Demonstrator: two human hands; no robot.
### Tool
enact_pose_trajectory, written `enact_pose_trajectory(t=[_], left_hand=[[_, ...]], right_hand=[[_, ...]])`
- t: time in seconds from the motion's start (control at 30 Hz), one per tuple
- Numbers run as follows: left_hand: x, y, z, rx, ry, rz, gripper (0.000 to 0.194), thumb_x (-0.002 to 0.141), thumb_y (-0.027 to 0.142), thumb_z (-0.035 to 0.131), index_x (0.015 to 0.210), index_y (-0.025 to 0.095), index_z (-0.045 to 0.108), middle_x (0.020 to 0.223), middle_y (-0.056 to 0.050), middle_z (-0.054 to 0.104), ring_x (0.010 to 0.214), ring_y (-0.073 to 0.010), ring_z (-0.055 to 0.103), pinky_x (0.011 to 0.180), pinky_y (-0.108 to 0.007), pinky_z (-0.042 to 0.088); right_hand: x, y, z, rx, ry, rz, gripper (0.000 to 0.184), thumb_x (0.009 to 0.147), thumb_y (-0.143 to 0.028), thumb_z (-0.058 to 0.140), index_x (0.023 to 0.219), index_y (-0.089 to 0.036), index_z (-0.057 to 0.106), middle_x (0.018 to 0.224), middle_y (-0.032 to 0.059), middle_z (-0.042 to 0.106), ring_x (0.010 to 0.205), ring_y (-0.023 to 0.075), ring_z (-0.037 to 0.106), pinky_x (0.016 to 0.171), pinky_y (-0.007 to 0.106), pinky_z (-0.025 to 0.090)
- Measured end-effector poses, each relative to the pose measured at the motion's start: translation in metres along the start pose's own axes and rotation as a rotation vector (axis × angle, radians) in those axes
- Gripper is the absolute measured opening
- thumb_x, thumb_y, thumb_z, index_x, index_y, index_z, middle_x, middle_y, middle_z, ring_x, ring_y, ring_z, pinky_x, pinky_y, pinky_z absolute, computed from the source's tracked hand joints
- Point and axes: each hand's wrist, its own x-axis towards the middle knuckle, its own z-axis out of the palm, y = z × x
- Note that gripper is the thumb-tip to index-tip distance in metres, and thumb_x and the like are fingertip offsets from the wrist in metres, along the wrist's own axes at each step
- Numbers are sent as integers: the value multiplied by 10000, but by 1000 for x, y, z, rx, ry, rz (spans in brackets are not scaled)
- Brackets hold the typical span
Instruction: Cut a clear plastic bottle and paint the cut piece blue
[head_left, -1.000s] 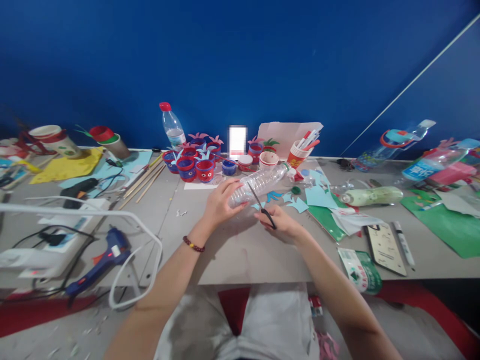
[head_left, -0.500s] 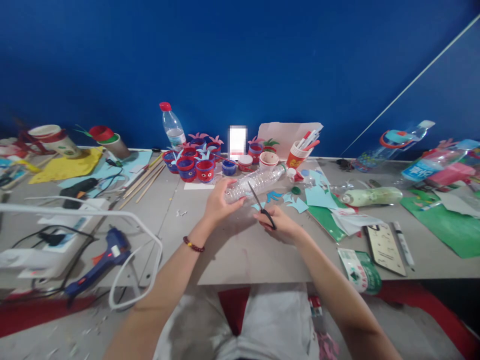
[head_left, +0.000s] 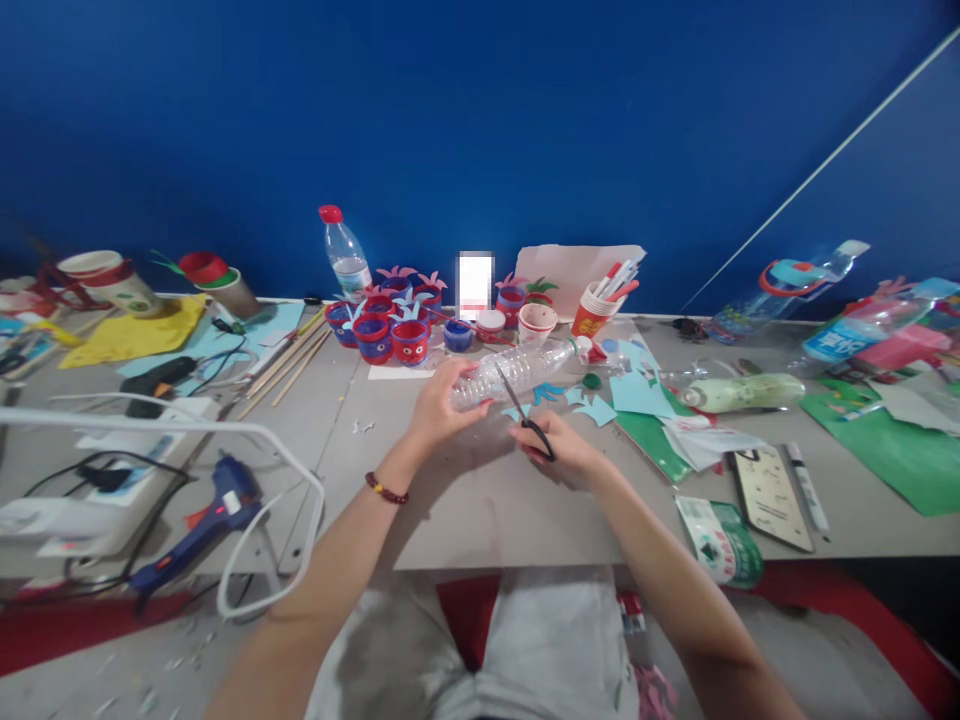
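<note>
A clear ribbed plastic bottle (head_left: 517, 369) lies tilted above the table, its neck pointing right. My left hand (head_left: 444, 402) is closed around its base end. In my right hand (head_left: 559, 447) is a pair of scissors (head_left: 537, 436) with black handles. The scissor blades point up and left and overlap the bottle's near side; whether they touch the plastic I cannot tell. Blue paper cut-outs (head_left: 596, 409) and a green bottle cap (head_left: 592, 381) lie just right of the bottle.
Painted red and blue cups (head_left: 373, 340) stand behind, beside a red-capped bottle (head_left: 346, 255). A paper cup of markers (head_left: 592, 312) is at back right. To the left lie a blue glue gun (head_left: 225, 505), a power strip (head_left: 131, 490) and wooden sticks (head_left: 289, 362).
The bottle's neck end has swung slightly downward and to the right. My right hand and the scissors have shifted a little, still beside the bottle.
</note>
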Motion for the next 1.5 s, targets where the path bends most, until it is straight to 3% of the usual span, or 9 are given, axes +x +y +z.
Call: enact_pose_trajectory(t=[0.17, 0.7, 1.0, 1.5], left_hand=[[-1, -1, 1, -28, 4, -6, 452, 803, 399, 733, 1179, 230, 545, 1065, -61, 643, 905, -192, 667, 817, -377, 570], [0, -4, 1, 8, 31, -9, 464, 791, 433, 744, 1166, 229, 561, 1093, -72, 654, 945, -206, 660, 866, -398, 560], [1, -3, -1, -24, 47, 7, 461, 776, 358, 762, 1170, 228, 562, 1115, -68, 647, 930, -190, 665, 837, -371, 574], [1, 0, 0, -22, 13, 73, 457, 791, 354, 754, 1176, 223, 545, 1065, -61, 639, 926, -189, 655, 854, -383, 569]], right_hand=[[0, -3, 0, -49, -44, -82, 591, 847, -612, 627, 467, -192, 456, 419, -39, 395, 435, 70, 319, 452, 245, 222], [4, -4, 3, -111, -38, -66, 669, 774, -744, 623, 430, -204, 430, 381, -44, 354, 407, 71, 317, 443, 241, 236], [2, -4, 7, -69, 19, -37, 669, 749, -729, 664, 424, -210, 394, 387, -53, 319, 398, 63, 286, 416, 249, 199], [2, -4, 4, -90, -54, -108, 640, 864, -638, 595, 424, -192, 465, 371, -37, 377, 419, 72, 335, 466, 242, 247]])
